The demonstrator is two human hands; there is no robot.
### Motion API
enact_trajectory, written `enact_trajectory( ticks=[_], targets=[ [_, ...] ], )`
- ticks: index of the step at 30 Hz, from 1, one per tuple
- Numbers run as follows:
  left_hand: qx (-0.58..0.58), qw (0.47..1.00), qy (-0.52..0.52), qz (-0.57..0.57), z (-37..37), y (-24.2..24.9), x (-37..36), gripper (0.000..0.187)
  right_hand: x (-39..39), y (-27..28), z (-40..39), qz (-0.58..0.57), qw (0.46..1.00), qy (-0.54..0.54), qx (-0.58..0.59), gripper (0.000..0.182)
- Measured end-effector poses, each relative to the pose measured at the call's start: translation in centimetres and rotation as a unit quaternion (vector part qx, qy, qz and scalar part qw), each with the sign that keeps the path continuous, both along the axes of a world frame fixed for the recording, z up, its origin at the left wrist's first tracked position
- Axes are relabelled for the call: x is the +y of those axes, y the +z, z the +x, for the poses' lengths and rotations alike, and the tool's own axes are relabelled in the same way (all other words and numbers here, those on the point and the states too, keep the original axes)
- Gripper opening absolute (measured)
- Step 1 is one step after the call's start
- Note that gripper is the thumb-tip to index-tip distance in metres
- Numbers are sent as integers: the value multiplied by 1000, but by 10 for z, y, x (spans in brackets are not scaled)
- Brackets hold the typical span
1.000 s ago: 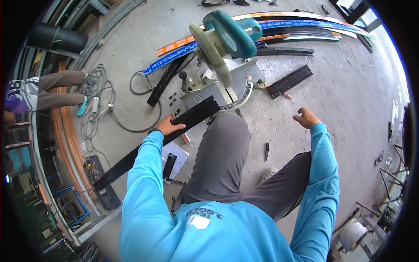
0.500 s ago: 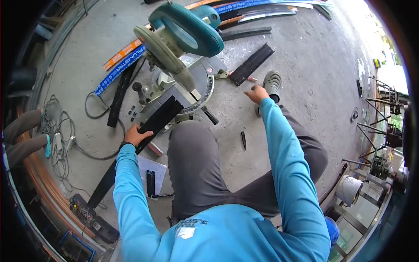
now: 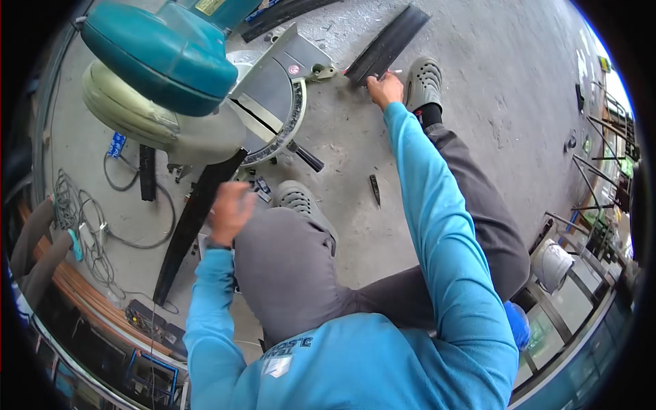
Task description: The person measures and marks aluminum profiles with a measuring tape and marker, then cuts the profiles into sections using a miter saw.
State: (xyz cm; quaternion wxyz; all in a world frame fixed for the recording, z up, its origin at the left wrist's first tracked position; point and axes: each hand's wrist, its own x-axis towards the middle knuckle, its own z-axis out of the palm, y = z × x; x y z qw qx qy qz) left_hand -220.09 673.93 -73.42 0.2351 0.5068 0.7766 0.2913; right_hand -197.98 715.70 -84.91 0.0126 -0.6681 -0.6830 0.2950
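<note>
A long black metal profile (image 3: 198, 215) slants from beneath the miter saw (image 3: 164, 68) down toward the lower left. My left hand (image 3: 232, 210) is smeared by motion just right of that profile, beside my knee; its fingers cannot be made out. Ahead and to the right, a short black channel piece (image 3: 391, 42) lies on the floor by my shoe. My right hand (image 3: 386, 90) is at the near end of this piece, fingers curled. A thin pale-tipped stick (image 3: 395, 71) shows by the fingers; what they grip is hidden.
A dark pointed tool (image 3: 375, 190) lies on the concrete floor between my legs. Small cut pieces (image 3: 262, 186) sit near my left shoe. Coiled cables (image 3: 89, 229) spread at the left, near another person's legs (image 3: 44, 246). A white bucket (image 3: 552, 265) stands at the right.
My left hand has come away from its grip on the long profile and moved right. My right hand has reached forward to the short channel piece. The view has shifted closer to the saw.
</note>
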Motion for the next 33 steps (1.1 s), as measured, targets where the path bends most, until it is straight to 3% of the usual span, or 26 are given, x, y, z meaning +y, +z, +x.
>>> enact_trajectory(
  ticks=[1, 2, 3, 4, 5, 7, 9, 11, 14, 15, 17, 19, 21, 22, 24, 26, 28, 29, 32, 33],
  targets=[
    [-95, 988, -97, -73, 25, -14, 21, 29, 3, 16, 3, -35, 997, -39, 53, 49],
    [-143, 973, -184, -11, 51, -40, 42, 23, 0, 32, 7, -71, 989, -73, 109, 47],
    [-122, 956, -264, -44, 84, -48, 68, 27, -7, 36, 12, -49, 969, -119, 212, 46],
    [-171, 920, -353, -24, 109, -84, 86, 36, -10, 42, 13, -24, 935, -158, 316, 46],
    [-146, 894, -401, 138, 139, -143, 97, 47, -19, 81, 11, -43, 921, -171, 347, 50],
    [-76, 838, -530, 102, 172, -121, 155, 53, -32, 159, 16, -79, 900, -182, 389, 61],
    [28, 831, -538, 140, 198, -150, 170, 48, -19, 183, 39, -137, 860, -168, 462, 63],
    [104, 817, -540, 174, 219, -183, 170, 41, -11, 207, 57, -176, 826, -176, 506, 37],
    [101, 795, -597, 41, 209, -167, 168, 35, -11, 219, 84, -225, 778, -212, 547, 32],
    [79, 843, -527, 77, 209, -169, 157, 28, -15, 225, 92, -245, 762, -225, 555, 34],
    [-10, 879, -476, 20, 200, -163, 138, 27, -27, 234, 97, -218, 756, -249, 566, 40],
    [-132, 907, -393, -77, 166, -114, 118, 28, -45, 239, 98, -203, 731, -260, 597, 51],
    [-285, 920, -235, -129, 128, -91, 87, 30, -65, 229, 98, -130, 750, -220, 611, 55],
    [-355, 920, -126, -110, 113, -103, 62, 31, -71, 223, 92, -99, 755, -193, 619, 57],
    [-277, 957, -50, -70, 82, -76, 24, 28, -81, 211, 80, 75, 913, -165, 366, 43],
    [-197, 979, 5, -52, 53, -45, -11, 27, -86, 194, 67, 95, 915, -194, 341, 41],
    [-175, 984, 41, 12, 24, -11, -45, 22, -93, 193, 61, 106, 881, -208, 412, 50],
    [-164, 984, 52, 50, 13, -3, -57, 21, -98, 202, 62, 58, 875, -207, 433, 52],
    [-152, 945, 190, 220, -7, 7, -79, 15, -100, 209, 59, 268, 858, -141, 415, 43],
    [-264, 906, 230, 238, -12, 14, -85, 15, -112, 239, 53, 293, 891, -127, 322, 45]
  ],
)
